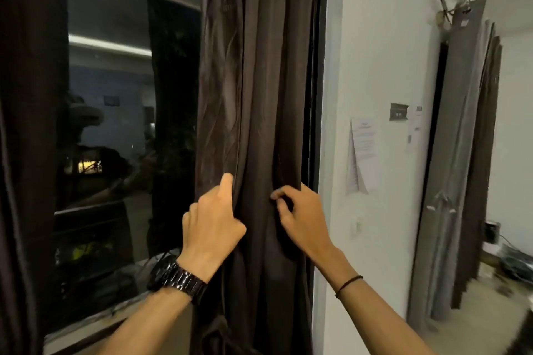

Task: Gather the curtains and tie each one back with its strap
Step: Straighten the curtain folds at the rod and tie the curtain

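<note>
At the right edge of the window (115,112), hard against the frame, the dark brown curtain (259,81) hangs bunched between my hands. My left hand (213,222) curls round its left folds, thumb up; my right hand (302,219) pinches a pleat on the other side. If either grip slackens, I judge the heavy folds would spill out across the glass. The cloth looks soft and creased, falling in long vertical pleats. I cannot make out its strap.
</note>
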Demonstrator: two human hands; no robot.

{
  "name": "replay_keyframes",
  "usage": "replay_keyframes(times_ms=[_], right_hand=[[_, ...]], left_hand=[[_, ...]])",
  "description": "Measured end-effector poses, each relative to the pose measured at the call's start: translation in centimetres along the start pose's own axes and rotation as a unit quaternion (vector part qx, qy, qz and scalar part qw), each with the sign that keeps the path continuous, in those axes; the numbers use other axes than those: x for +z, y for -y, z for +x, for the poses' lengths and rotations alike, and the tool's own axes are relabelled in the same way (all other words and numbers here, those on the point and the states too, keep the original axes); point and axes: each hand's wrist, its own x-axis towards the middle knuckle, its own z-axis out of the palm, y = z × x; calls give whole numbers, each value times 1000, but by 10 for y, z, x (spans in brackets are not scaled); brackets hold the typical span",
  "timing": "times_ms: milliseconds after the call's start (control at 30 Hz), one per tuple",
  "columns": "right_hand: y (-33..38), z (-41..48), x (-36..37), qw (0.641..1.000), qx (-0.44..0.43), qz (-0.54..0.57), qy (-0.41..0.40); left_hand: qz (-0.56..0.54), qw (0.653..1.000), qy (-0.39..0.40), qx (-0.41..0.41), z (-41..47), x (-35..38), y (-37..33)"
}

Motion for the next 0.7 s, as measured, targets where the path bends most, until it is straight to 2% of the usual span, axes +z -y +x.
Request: replay_keyframes(times_ms=[100,133,200,267,333,433,500,600,700], right_hand=[[25,-26,0,982,65,172,41],[33,-33,2,980,62,180,58],[38,-42,10,988,54,125,70],[31,-50,16,998,44,32,35],[23,-57,15,999,45,-15,-11],[21,-75,9,997,56,-22,-52],[27,-88,12,998,55,-10,-26],[30,-110,17,998,30,-31,42],[28,-134,22,996,-35,-83,27]], left_hand=[[-28,996,79,12,-31,11,11],[-38,995,89,21,-37,13,13],[-51,994,94,33,-41,15,16],[-60,994,85,28,-37,13,21],[-67,994,83,14,-34,12,31],[-99,986,135,4,-46,17,37],[-109,979,174,8,-57,25,35],[-161,968,191,-15,-69,39,30],[-293,921,229,-113,-77,45,25]])
